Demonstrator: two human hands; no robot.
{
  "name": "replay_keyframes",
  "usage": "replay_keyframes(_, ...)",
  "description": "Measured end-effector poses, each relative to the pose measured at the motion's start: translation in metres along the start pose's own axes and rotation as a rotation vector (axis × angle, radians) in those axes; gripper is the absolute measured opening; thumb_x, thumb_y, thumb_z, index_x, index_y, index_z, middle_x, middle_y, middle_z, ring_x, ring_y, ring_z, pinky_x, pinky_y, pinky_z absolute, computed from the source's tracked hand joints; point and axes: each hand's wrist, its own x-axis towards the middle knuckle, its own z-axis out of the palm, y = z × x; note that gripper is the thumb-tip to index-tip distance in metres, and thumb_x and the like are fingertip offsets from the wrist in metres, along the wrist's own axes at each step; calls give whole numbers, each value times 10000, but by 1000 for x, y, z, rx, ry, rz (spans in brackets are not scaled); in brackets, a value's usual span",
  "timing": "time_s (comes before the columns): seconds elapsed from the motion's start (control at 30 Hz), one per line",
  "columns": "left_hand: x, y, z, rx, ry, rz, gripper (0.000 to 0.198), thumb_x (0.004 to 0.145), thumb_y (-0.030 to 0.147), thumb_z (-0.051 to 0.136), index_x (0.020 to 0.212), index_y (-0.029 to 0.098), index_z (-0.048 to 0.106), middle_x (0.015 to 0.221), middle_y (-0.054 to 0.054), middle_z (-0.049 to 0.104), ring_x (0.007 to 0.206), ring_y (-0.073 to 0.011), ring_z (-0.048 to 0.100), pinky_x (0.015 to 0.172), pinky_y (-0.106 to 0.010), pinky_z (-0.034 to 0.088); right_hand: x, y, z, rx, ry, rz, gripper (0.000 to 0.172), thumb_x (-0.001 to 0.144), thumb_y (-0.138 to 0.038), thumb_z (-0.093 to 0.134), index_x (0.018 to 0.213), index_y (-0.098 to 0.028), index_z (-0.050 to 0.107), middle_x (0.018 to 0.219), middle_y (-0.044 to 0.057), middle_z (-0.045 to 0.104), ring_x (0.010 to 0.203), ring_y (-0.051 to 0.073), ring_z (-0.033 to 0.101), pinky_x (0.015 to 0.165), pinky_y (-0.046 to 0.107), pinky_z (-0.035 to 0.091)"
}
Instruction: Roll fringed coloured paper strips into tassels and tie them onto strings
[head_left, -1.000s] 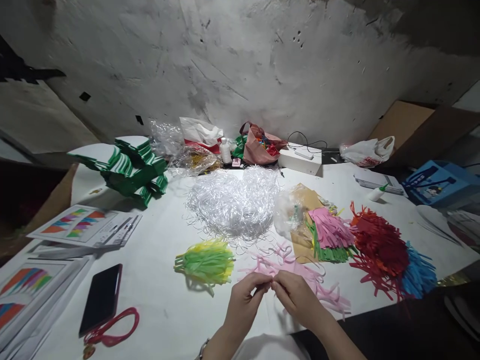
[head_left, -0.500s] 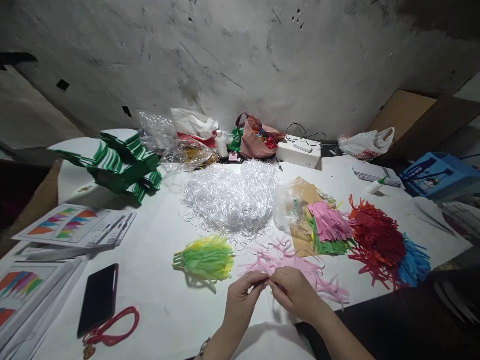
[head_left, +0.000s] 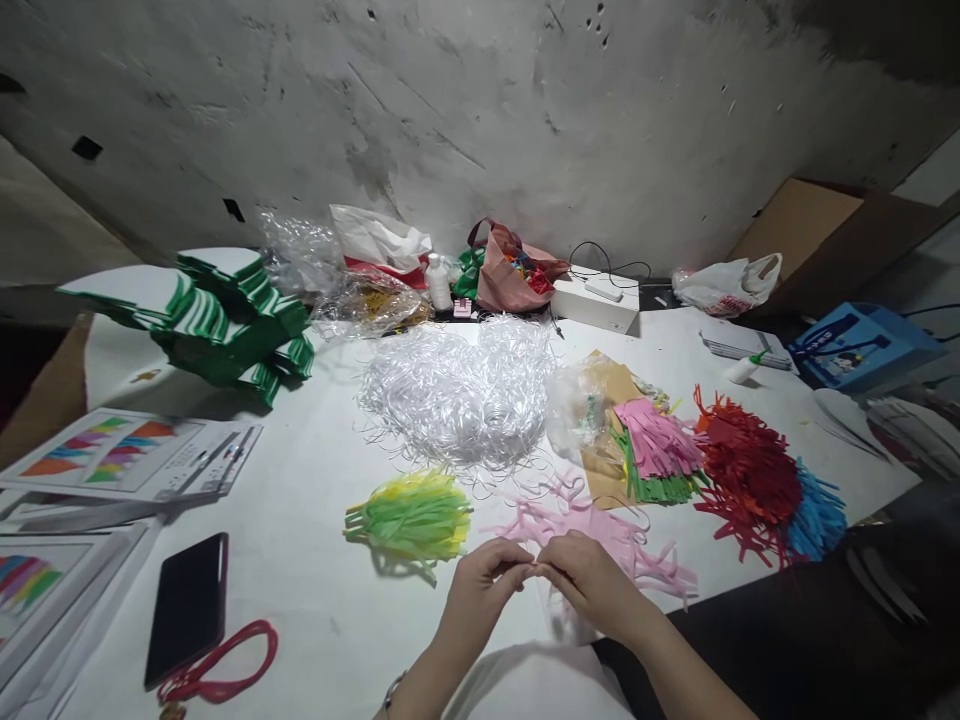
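Fingertips of my left hand (head_left: 484, 590) and my right hand (head_left: 589, 580) meet in a pinch near the table's front edge. Between them they grip pink fringed tissue paper (head_left: 600, 525), whose cut strips spread behind and to the right of my hands. The pinched part is mostly hidden by my fingers. To the left of my hands lies a green and yellow paper tassel (head_left: 412, 520). Beyond, a large heap of white shredded strands (head_left: 465, 395) covers the middle of the table. Pink tassels (head_left: 660, 440) rest on green ones at the right.
Red tassels (head_left: 750, 470) and blue tassels (head_left: 817, 510) lie at the right edge. A phone (head_left: 187, 605) with a red strap and printed sheets (head_left: 142, 455) are at the left, below stacked green-edged white pieces (head_left: 225, 330). A glue bottle (head_left: 744, 369) stands right.
My fingertips stay pinched together at nearly the same spot, with the hands slightly shifted. The camera view has turned a little; the objects on the table lie as before.
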Motion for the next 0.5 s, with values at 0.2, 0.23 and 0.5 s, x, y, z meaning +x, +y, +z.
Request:
replay_keyframes(0.2, -11, 3, -21, -170, -120, -87, 160, 754, 335, 694, 702, 184, 714, 700, -22, 620, 567, -120, 547, 521, -220, 489, 5, -19, 17, 42, -37, 50, 389, 1009, -389, 375, 730, -211, 580, 653, -27, 594, 623, 129, 526, 677, 264, 386)
replay_keyframes(0.23, -14, 2, -25, -192, -116, -91, 163, 756, 336, 689, 707, 182, 713, 707, -23, 617, 568, -119, 544, 521, -220, 489, 6, -23, 22, 60, -22, 77, 364, 998, -383, 413, 729, -213, 589, 653, -29, 597, 632, 130, 532, 681, 263, 386)
replay_keyframes(0.5, -50, -11, -64, -171, -47, -122, 225, 789, 392, 644, 735, 180, 700, 727, -26, 621, 593, -123, 532, 556, -221, 475, 12, -61, 68, 117, 87, 139, 217, 979, -289, 454, 830, -210, 591, 728, -11, 594, 671, 134, 539, 628, 247, 384)
